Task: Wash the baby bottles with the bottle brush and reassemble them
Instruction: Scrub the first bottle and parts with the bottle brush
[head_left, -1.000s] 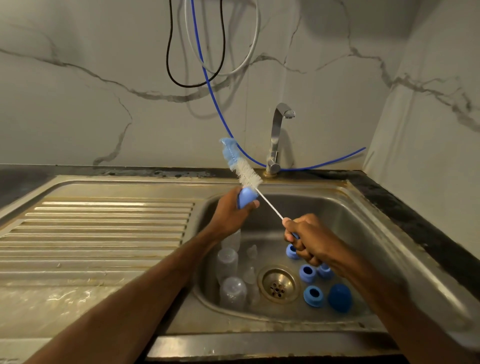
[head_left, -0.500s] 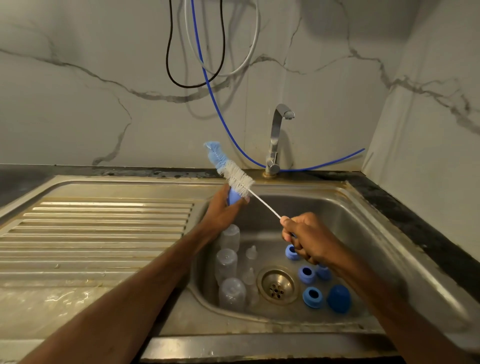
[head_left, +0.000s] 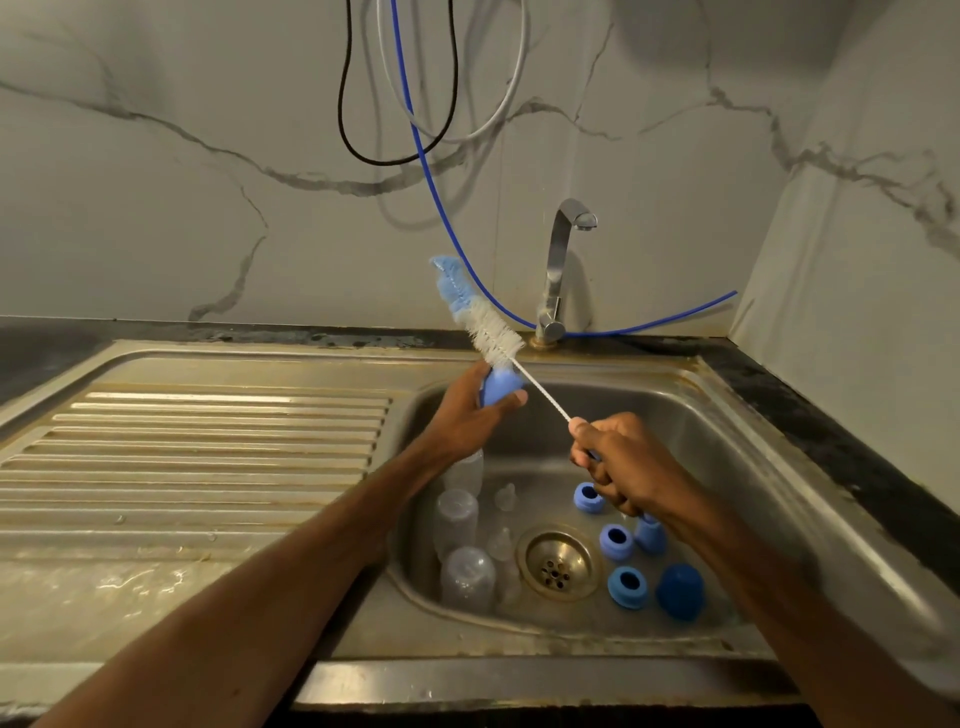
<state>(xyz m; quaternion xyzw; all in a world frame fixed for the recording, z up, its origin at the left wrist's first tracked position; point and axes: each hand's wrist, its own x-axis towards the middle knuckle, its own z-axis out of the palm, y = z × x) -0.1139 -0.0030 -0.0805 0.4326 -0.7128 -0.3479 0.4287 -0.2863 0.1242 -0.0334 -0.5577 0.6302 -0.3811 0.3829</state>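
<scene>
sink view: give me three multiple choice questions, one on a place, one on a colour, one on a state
1. Where are the clear bottles?
A. in the sink, left of the drain
B. on the draining board
C. on the counter by the wall

2. What colour is the tip of the bottle brush?
A. red
B. blue
C. green

3. What is the right hand doing?
A. resting open on the tap
B. hanging empty
C. gripping the brush's handle

Key:
1 A, they sit in a row at the drain's left.
2 B, blue fluff tops the white bristles.
3 C, its fingers are curled round the handle below the wire stem.
</scene>
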